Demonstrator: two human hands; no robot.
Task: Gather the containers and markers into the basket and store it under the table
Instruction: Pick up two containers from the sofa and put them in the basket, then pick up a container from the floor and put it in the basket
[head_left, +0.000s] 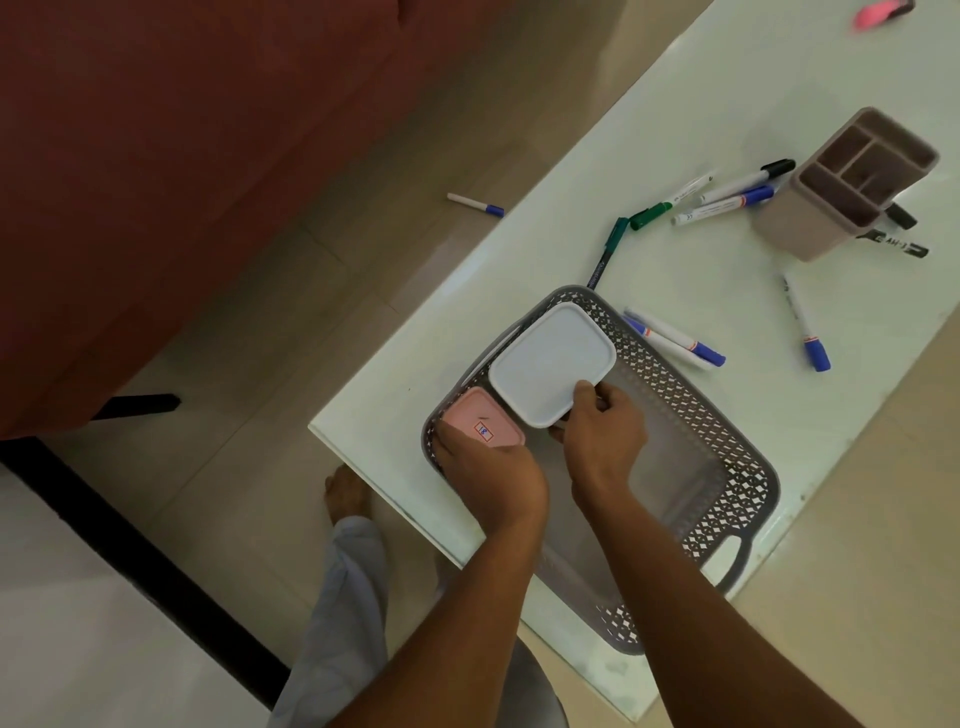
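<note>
A grey perforated basket (717, 457) sits on the glass table (727, 78). My left hand (488, 467) grips a small pink container (485, 423) at the basket's near-left corner. My right hand (602, 431) holds a white square container (553, 364) by its near corner, in the basket's far-left end. Several markers lie loose on the table: blue-capped ones (675, 340) beside the basket, another blue one (808, 332) to the right, green ones (652, 213) and a black-capped one (748, 179) farther off.
A beige compartment holder (810, 218) stands at the right with black markers (898, 244) behind it. One blue-capped marker (475, 204) lies on the tiled floor left of the table. A pink object (878, 13) lies at the far corner. My bare foot (345, 491) is below the table's edge.
</note>
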